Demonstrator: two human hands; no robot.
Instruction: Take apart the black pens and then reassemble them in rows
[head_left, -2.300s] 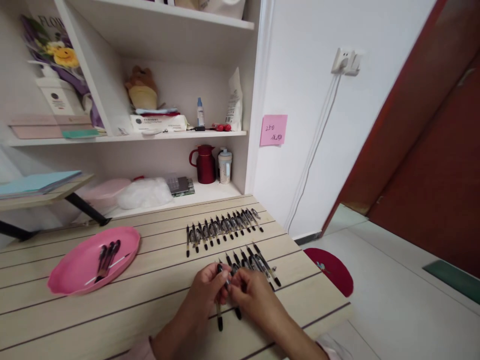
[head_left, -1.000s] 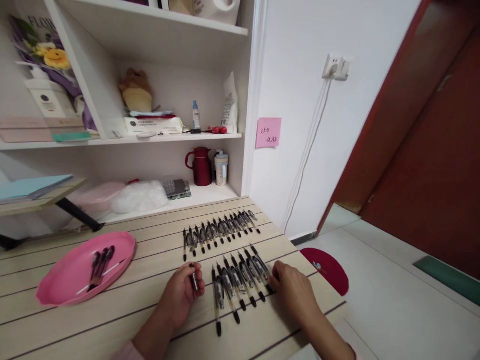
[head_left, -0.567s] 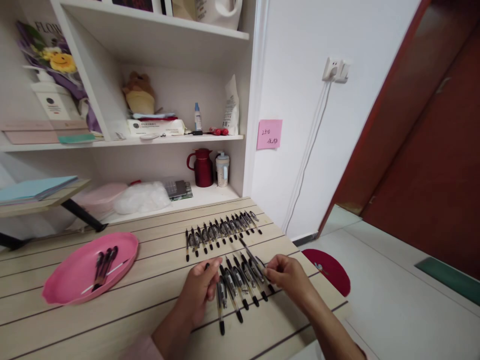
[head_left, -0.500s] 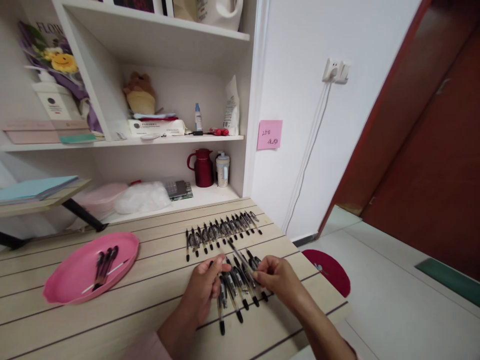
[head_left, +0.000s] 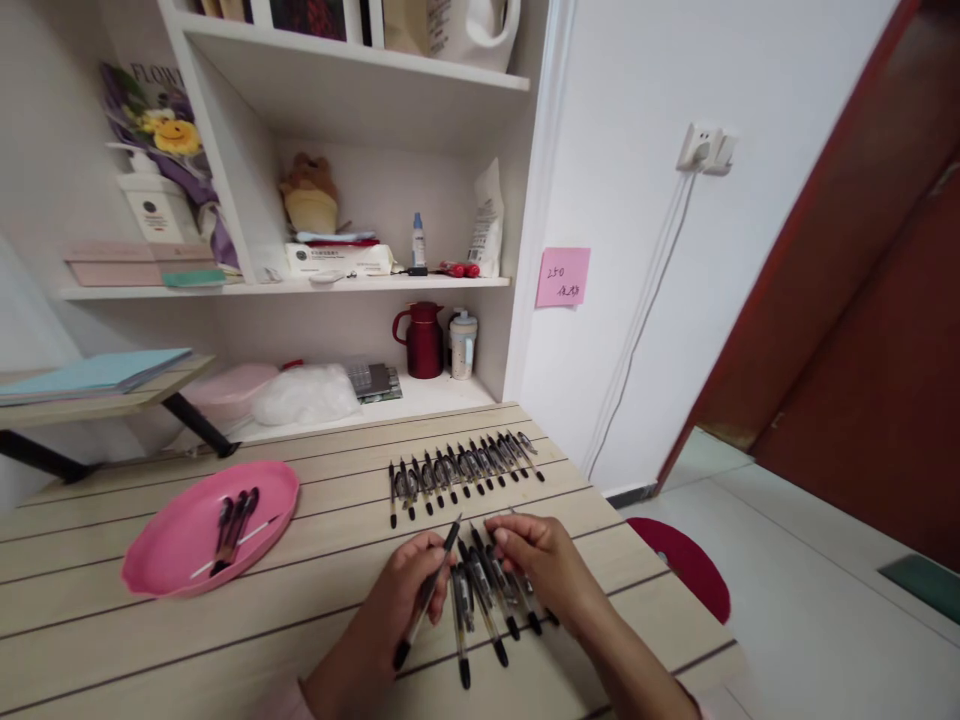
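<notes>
My left hand [head_left: 409, 590] is closed around a black-and-clear pen [head_left: 429, 592], its dark end low by the palm and its narrow tip slanting up to the right. To the right, my right hand [head_left: 544, 555] hovers over a group of similar pens [head_left: 480, 590] lying side by side on the table. Its thumb and forefinger are pinched together; whatever they may hold is too small to make out. This hand hides part of the group. Farther back lies a neat row of more such pens [head_left: 459, 472].
A pink tray [head_left: 150, 560] with several dark pens and a thin white stick stands on the slatted wooden table [head_left: 300, 640]. Behind are white shelves with a red jug [head_left: 424, 342] and a cup [head_left: 463, 345]. A red round stool [head_left: 682, 560] is beyond the right edge.
The pen that slanted from my right hand is gone from there, and a pen now lies in my left hand. The view has swung slightly left.
</notes>
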